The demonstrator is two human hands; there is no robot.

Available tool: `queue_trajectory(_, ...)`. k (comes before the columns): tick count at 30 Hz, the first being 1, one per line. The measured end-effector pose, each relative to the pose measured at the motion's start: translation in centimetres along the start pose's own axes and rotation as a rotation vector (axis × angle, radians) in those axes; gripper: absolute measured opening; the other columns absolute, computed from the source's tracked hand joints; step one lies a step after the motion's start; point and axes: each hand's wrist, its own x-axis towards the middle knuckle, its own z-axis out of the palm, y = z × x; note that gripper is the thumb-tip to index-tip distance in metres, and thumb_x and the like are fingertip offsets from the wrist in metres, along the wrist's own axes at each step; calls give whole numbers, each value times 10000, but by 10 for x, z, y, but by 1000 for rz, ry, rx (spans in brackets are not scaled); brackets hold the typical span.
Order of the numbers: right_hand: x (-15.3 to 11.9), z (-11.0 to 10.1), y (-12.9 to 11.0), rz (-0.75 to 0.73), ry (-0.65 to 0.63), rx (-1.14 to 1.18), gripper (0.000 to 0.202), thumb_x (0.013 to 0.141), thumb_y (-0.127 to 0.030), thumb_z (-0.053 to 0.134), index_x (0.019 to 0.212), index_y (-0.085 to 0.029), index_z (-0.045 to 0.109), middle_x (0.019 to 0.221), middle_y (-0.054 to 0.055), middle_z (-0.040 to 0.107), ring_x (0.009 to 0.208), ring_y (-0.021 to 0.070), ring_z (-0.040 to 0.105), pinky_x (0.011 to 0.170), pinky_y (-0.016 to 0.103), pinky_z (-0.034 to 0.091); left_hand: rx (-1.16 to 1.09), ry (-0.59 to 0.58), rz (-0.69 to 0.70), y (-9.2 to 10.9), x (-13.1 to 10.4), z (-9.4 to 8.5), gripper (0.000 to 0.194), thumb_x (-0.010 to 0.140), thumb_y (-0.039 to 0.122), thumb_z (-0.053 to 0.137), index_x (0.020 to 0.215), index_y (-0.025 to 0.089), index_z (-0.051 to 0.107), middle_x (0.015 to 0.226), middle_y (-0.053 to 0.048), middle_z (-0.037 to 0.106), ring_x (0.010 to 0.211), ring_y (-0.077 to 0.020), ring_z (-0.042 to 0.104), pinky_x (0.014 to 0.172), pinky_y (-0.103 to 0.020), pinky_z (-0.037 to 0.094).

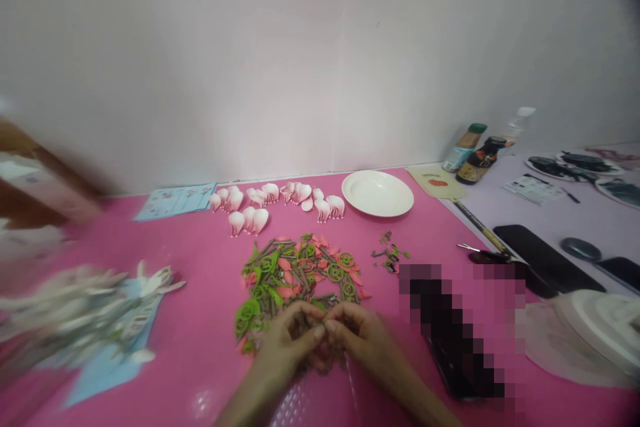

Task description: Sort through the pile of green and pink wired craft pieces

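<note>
Head view: left hand (pixel 300 337) and right hand (pixel 356 333) pinched together over small plastic-looking parts (pixel 300 267) — blurry, can't tell what's gripped.

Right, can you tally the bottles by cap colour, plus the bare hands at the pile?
Green-capped bottle: 1
Black-capped bottle: 1
White-capped bottle: 1
Hands, left hand and right hand: 2
Total: 5
</note>
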Motion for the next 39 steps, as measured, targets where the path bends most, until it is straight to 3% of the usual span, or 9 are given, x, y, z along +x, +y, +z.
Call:
queue_trajectory(5,-5,1,-1,21,5,216,287,791,-449,609,802,-163,581,631,-18,591,552,119,563,539,233,434,-38,17,3,-4,2,-2,326,719,385,750,751,157,519,547,-48,684,412,-162,627,395,-223,460)
queue_trajectory(10,-10,3,3,-15,28,278,272,722,-383,698,842,-160,600,656,-4,629,579,135,589,556,245,455,-35,26,-25,-5,2,-1,320,729,393,734,760,149,529,535,-39,658,426,-164,624,378,-209,430)
queue_trajectory(15,-8,-8,9,-117,253,-55,190,801,-348,617,796,-161,650,714,29,661,673,166,609,644,273,474,-243,29,-116,10,-2,4,309,667,163,701,961,152,605,757,-48,683,724,-205,683,619,-311,533)
queue_trajectory(18,-7,-15,12,-155,365,-267,168,816,-323,597,776,-167,646,709,32,654,639,162,588,600,259,449,-362,-14,-149,18,-5,5,493,482,-16,588,943,153,637,873,-68,697,921,-236,656,836,-370,494)
queue_trajectory(21,-5,-17,17,-218,381,-445,134,828,-273,578,750,-177,631,674,22,633,600,152,564,566,252,416,-346,-23,-153,19,-6,4,484,495,-40,605,935,161,638,905,-75,700,978,-235,635,899,-375,454)
queue_trajectory(25,-2,-13,26,-354,357,-614,118,838,-216,560,741,-190,621,692,21,615,660,167,563,604,269,394,-257,-43,-130,13,-7,0,381,655,90,738,1002,164,598,909,-79,685,934,-233,657,809,-344,484)
queue_trajectory(29,0,-10,28,-373,339,-693,93,834,-179,564,766,-200,623,752,30,596,740,188,557,642,286,386,-135,-119,-145,10,-7,-3,542,704,189,766,1178,178,505,939,-90,679,781,-212,692,664,-309,508)
queue_trajectory(34,-4,-10,18,-416,307,-527,141,875,-198,513,904,-212,650,813,35,574,768,171,552,669,276,408,-88,-165,-159,6,-7,-1,815,662,202,802,1336,191,343,849,-68,694,696,-193,690,621,-294,512)
queue_trajectory(39,-8,-7,8,-300,133,-347,134,835,-250,580,722,-188,618,727,6,551,691,143,526,606,247,385,-71,-227,-149,0,-6,2,792,646,173,805,1313,190,378,715,-16,679,629,-174,676,586,-272,498)
